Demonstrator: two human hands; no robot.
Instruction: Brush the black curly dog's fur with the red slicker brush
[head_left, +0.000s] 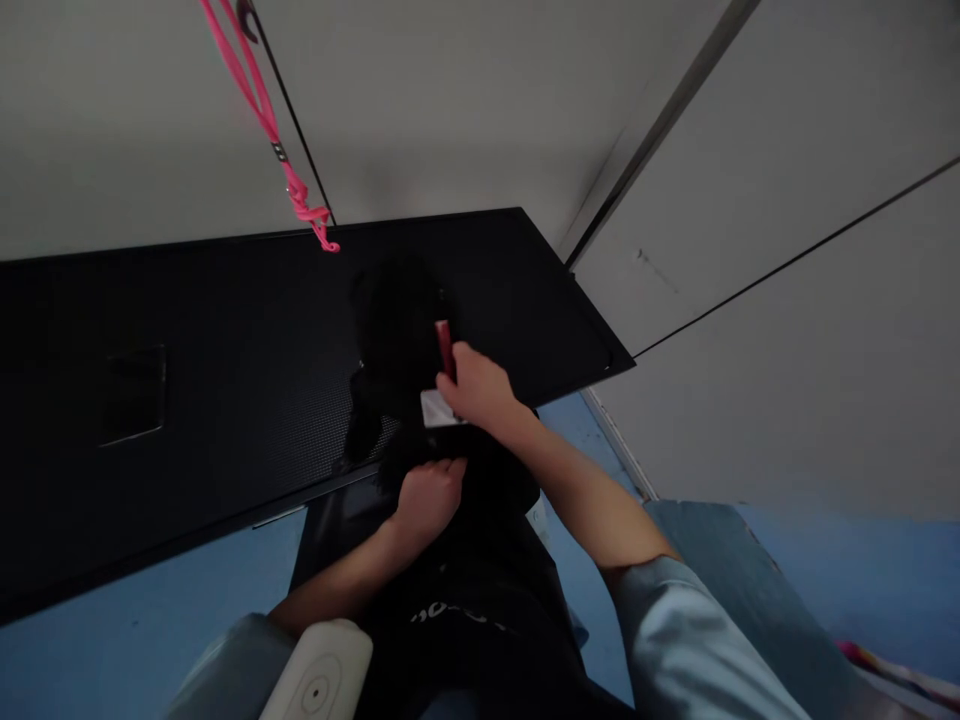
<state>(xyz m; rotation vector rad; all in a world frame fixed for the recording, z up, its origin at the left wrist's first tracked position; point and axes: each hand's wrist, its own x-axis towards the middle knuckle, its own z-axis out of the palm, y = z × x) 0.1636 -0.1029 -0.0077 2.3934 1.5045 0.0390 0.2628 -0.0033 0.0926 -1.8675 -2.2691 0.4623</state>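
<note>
A black, curly-coated dog point(401, 310) stands on the black table close to my body; its dark fur merges with the tabletop and my dark apron. My right hand point(480, 385) is closed around the red handle of a slicker brush point(444, 345), whose pale, flat head lies against the dog's coat. Below it, my left hand point(431, 497) is closed with its fingers curled into the dog's dark fur near the table's front edge. Exactly which part of the dog it grips is hidden.
The black grooming table point(225, 310) has a ribbed top, with a dark flat rectangle point(135, 395) on its left. A pink cord point(259, 100) hangs above. Pale walls stand behind and right. A white rounded object point(319, 670) is near my left sleeve, above the blue floor point(112, 610).
</note>
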